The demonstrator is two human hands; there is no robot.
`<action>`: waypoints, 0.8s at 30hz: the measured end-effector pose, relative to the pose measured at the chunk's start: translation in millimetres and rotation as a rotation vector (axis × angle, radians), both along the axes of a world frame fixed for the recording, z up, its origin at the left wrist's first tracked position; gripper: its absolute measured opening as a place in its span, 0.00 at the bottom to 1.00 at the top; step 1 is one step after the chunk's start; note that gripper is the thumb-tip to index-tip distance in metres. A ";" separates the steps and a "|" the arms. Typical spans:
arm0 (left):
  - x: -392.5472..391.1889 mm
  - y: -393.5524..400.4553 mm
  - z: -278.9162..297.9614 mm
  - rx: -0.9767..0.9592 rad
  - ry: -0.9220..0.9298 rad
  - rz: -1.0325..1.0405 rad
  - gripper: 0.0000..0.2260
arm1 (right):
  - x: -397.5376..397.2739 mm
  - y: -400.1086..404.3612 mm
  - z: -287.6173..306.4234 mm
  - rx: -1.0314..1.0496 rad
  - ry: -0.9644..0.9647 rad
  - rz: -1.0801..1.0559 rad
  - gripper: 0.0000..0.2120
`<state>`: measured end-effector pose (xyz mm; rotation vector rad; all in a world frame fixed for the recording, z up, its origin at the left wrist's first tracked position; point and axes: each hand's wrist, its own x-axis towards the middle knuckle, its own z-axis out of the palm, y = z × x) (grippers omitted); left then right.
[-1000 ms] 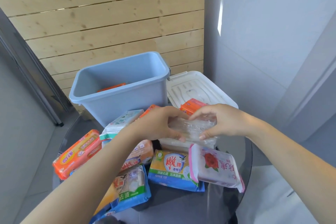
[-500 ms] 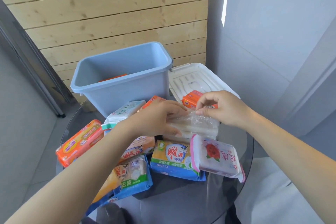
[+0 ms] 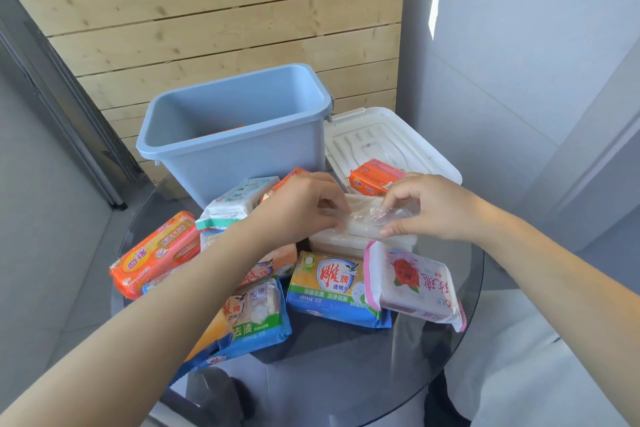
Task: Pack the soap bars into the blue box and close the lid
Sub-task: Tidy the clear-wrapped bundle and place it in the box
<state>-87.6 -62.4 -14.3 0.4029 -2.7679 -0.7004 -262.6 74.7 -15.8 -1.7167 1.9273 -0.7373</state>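
**Clear-wrapped soap taken up over the pile, box hardly filled**

A round glass table (image 3: 346, 374) was seen from above, set before a wall of wooden planks (image 3: 207, 10). At its far side the blue box (image 3: 235, 156) stood open and upright, with only a sliver of orange showing low inside it, so the packing was judged to be at an early stage. Just to the right of the box the white lid (image 3: 388, 139) lay flat, and a small orange soap bar (image 3: 374, 178) rested on it.

Between the box and the near edge, the packs were heaped closely: a long orange pack (image 3: 156, 253) at the left, a white and green pack (image 3: 235, 201) beside the box, a blue and green pack (image 3: 259, 315) near the front, a blue and yellow pack (image 3: 329, 284) in the middle and a pink rose pack (image 3: 415, 284) at the right.

Over the middle of the heap a clear-wrapped soap bar (image 3: 363, 222) was held at both ends. The left hand (image 3: 304, 208) was curled round its left end; the right hand (image 3: 426, 208) pinched the loose film at its right end.

The step in hand was judged to be the lifting of this bar. The next move would call for it to be carried up and over the near wall of the box, which stood tall beside the heap. The slack film might slip in the pinch. The bar on the lid would have to be cleared before closing.
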 end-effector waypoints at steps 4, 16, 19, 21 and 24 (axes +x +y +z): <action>-1.9 0.5 2.9 0.034 0.008 0.006 0.03 | 4.3 -1.9 -1.9 -0.045 -0.027 -0.059 0.07; 1.5 -10.4 13.2 0.187 -0.145 0.020 0.12 | 6.8 -2.6 -5.1 -0.066 -0.054 -0.130 0.06; 3.6 -10.9 12.0 0.089 -0.111 0.027 0.06 | 6.2 -1.9 -4.2 -0.050 -0.057 -0.122 0.09; 2.2 -8.3 11.3 0.063 -0.061 0.025 0.02 | 7.0 -1.4 -2.6 -0.036 -0.048 -0.116 0.10; -1.1 -7.4 10.3 -0.008 -0.059 0.007 0.03 | 9.6 -1.0 -1.9 -0.017 -0.022 -0.120 0.12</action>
